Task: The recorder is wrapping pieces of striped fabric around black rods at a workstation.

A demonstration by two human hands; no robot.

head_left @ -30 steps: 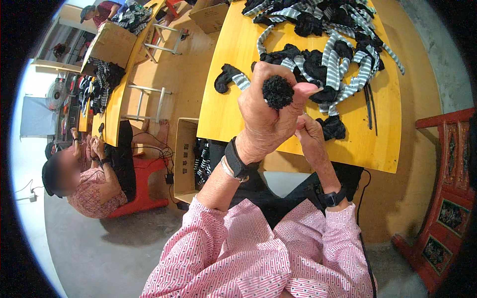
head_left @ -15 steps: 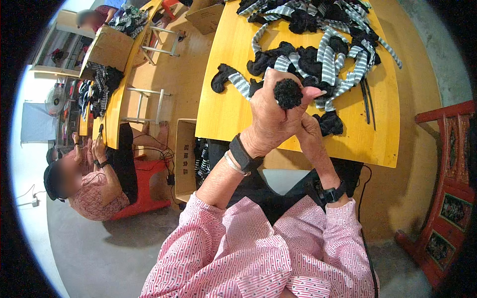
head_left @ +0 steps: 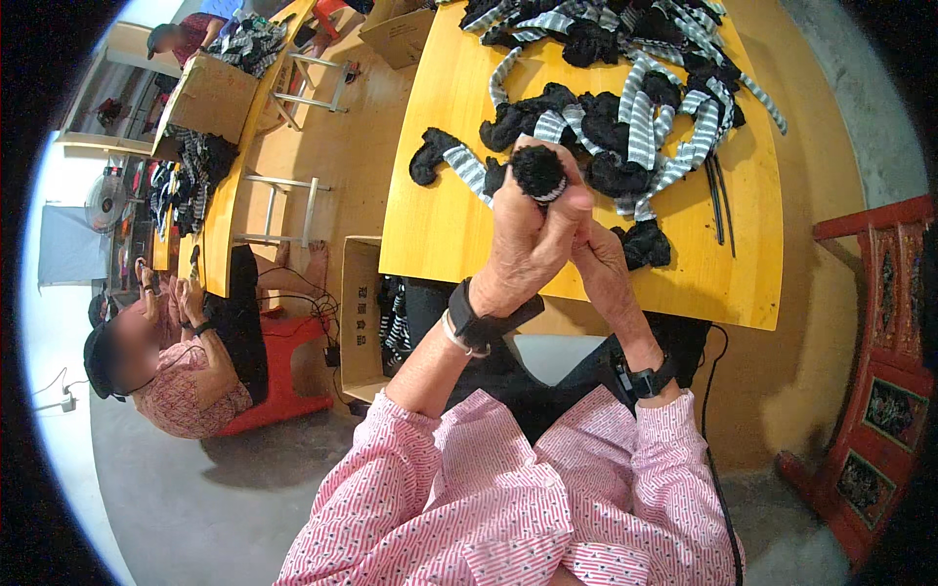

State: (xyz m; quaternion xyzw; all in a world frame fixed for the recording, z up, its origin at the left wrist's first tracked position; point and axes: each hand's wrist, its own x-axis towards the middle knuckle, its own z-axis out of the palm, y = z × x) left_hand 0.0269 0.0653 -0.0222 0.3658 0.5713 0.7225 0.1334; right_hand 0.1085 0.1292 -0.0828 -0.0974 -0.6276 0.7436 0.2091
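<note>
My left hand (head_left: 528,230) is closed around a black fuzzy knit piece (head_left: 539,172), whose rounded end pokes out of the top of the fist. A thin white stripe shows at the lower edge of that end. Pressed close against it on the right, my right hand (head_left: 599,259) has its fingers curled; what they grip is hidden behind the left hand. Just beyond both hands lies a heap of grey-and-white striped knit tubes (head_left: 640,132) with black fuzzy parts. A loose black piece (head_left: 645,244) rests beside my right hand.
The yellow table (head_left: 440,234) carries the heap and two thin black rods (head_left: 720,205) at its right. Below its left edge stands a cardboard box (head_left: 362,332) with striped pieces inside. A red carved wooden chair (head_left: 874,332) is at right. Another person (head_left: 186,371) sits working at left.
Both hands have shifted slightly left, and the black end has tilted so that a white stripe shows. The thumb that stuck out to the right now lies folded against the piece.
</note>
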